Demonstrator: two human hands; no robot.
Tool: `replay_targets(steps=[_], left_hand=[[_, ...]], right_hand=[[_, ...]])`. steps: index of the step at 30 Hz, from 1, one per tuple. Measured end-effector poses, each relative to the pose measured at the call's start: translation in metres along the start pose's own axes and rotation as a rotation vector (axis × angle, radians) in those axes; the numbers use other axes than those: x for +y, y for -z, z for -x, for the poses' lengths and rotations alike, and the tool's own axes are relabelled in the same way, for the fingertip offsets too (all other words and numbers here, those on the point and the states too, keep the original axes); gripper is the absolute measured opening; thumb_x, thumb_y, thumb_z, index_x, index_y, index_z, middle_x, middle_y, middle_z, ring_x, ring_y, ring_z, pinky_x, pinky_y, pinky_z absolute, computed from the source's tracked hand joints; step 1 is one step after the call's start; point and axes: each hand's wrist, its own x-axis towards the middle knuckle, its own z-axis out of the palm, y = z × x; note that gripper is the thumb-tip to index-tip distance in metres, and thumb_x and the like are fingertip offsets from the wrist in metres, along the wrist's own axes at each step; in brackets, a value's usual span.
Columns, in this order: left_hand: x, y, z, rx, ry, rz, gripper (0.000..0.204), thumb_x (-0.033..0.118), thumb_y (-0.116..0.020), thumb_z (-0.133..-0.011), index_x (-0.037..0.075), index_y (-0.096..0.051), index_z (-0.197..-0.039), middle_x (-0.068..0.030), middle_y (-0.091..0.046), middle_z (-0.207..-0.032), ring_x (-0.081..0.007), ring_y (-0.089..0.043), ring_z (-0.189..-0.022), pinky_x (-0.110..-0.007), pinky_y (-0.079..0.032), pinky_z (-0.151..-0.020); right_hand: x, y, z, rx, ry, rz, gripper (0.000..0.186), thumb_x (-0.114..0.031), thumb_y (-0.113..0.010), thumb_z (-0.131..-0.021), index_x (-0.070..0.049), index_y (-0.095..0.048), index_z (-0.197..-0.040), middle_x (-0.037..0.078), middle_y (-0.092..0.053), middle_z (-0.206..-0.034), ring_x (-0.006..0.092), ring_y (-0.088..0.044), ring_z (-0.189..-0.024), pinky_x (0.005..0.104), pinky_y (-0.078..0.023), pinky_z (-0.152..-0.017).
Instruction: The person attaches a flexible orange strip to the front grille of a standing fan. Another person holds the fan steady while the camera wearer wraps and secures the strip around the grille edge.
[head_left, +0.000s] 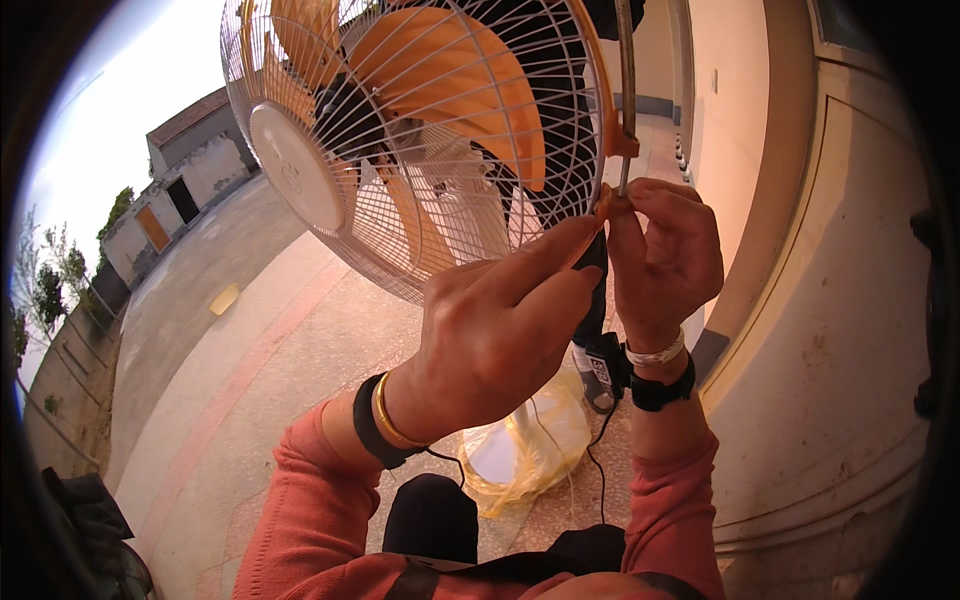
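A standing fan with orange blades [450,85] tilts in front of me behind its white wire guard [390,190]. An orange band [600,80] edges the guard at the right, ending in a clip [622,146]. Alongside the band runs a thin metal rod [627,80]. My right hand [665,255] pinches the rod's lower end between thumb and fingers, just under the clip. From the left, my left hand [490,325] reaches to the same spot, its thumb and forefinger closed at the guard's edge. What those fingertips hold is hidden.
The fan's round base [520,450] stands on the floor, wrapped in yellow plastic. Behind the fan is another person in dark clothes, one shoe [597,378] showing. A pale wall [820,330] rises close on my right. A yellow object [225,298] lies in the yard.
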Motion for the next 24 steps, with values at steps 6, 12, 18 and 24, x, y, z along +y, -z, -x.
replay_targets(steps=[6, 12, 18, 24], left_hand=[[-0.004, -0.010, 0.014, 0.118, -0.032, 0.144, 0.019, -0.003, -0.067, -0.073, 0.000, -0.049, -0.067, -0.0253, -0.061, -0.112, -0.0239, -0.066, -0.060, -0.030, -0.051, -0.048], [-0.005, -0.015, 0.036, 0.167, -0.009, 0.306, 0.036, -0.005, -0.071, -0.071, 0.003, -0.038, -0.059, -0.0245, -0.063, -0.110, -0.0277, -0.069, -0.082, -0.029, -0.054, -0.056], [0.003, -0.034, 0.079, -0.082, 0.369, 0.747, 0.035, 0.002, -0.072, -0.076, 0.004, -0.039, -0.065, -0.0202, -0.064, -0.111, -0.0273, -0.068, -0.090, -0.028, -0.055, -0.067], [-0.008, -0.056, 0.108, -0.166, 0.798, 1.260, 0.017, 0.004, -0.064, -0.087, 0.004, -0.047, -0.086, -0.0210, -0.055, -0.125, -0.0274, -0.060, -0.109, -0.035, -0.050, -0.091]], right_hand=[[-0.005, -0.002, -0.003, -0.014, 0.003, 0.028, 0.026, 0.016, -0.068, -0.070, 0.003, -0.059, -0.090, 0.013, -0.066, -0.086, 0.0174, -0.065, -0.076, 0.0254, -0.053, -0.066], [-0.011, -0.002, -0.003, 0.006, -0.022, 0.037, 0.024, 0.015, -0.068, -0.072, 0.004, -0.059, -0.091, 0.013, -0.065, -0.087, 0.0164, -0.065, -0.077, 0.0254, -0.053, -0.066], [-0.012, 0.003, -0.005, -0.009, -0.013, 0.040, 0.025, 0.015, -0.066, -0.074, 0.004, -0.058, -0.094, 0.013, -0.065, -0.090, 0.0161, -0.065, -0.077, 0.0248, -0.053, -0.069], [-0.017, 0.008, -0.002, -0.085, -0.045, 0.090, 0.025, 0.015, -0.062, -0.078, 0.006, -0.057, -0.101, 0.014, -0.062, -0.096, 0.0172, -0.064, -0.087, 0.0267, -0.053, -0.078]])
